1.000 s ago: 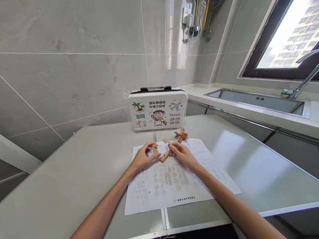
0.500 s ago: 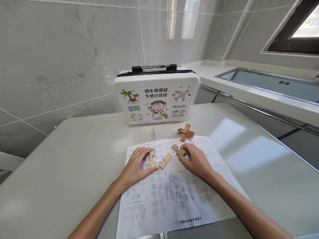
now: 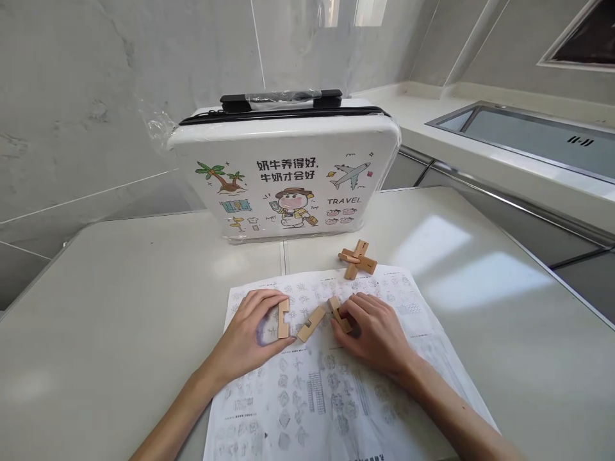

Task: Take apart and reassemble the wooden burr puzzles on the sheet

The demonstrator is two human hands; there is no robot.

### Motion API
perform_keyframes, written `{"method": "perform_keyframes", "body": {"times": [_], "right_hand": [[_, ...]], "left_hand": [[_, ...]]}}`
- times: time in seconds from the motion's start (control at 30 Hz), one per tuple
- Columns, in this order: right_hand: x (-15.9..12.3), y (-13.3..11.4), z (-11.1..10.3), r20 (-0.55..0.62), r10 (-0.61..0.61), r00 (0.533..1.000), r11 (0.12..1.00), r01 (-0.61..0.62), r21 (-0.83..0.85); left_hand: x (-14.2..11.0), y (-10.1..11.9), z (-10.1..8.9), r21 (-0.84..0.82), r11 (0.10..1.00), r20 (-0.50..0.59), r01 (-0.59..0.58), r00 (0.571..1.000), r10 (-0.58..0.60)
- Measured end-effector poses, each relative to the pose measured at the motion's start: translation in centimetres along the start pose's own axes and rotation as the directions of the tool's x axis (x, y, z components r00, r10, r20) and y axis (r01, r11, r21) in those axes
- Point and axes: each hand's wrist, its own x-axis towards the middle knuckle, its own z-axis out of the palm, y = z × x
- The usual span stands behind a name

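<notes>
My left hand [image 3: 250,326] spans a notched wooden puzzle piece [image 3: 282,323], with thumb and forefinger at its two ends. The notch of that piece faces right. Between my hands a second notched wooden piece [image 3: 311,324] lies slanted on the printed sheet, touched by neither hand. My right hand [image 3: 372,326] is closed on a third notched piece [image 3: 335,307], whose near end is partly covered by the fingers. All three pieces are pale wood. Beneath both hands is the white instruction sheet [image 3: 269,410], printed with small diagrams.
An assembled cross-shaped wooden puzzle [image 3: 357,260] rests at the sheet's far edge. Behind it stands a white cartoon-printed case [image 3: 298,137] in clear plastic wrap, close to the grey tiled wall. A counter with a sink [image 3: 528,141] is at right.
My right hand has drawn its piece nearer to the slanted one and turned it more upright. My left hand stays around its piece. The view has shifted and come closer.
</notes>
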Motion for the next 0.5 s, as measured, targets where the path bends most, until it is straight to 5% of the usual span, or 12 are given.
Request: {"method": "perform_keyframes", "body": {"times": [0.17,0.5], "right_hand": [[-0.3,-0.2,-0.1,0.026,-0.013,1.0,0.999,0.013,0.029],[-0.5,-1.1,-0.2,0.092,-0.267,0.959,0.936,0.235,0.261]], "left_hand": [[0.1,0.3,0.1,0.032,0.999,0.017,-0.032,0.999,0.032],[-0.3,0.7,0.1,0.062,0.987,0.079,-0.15,0.986,0.145]]}}
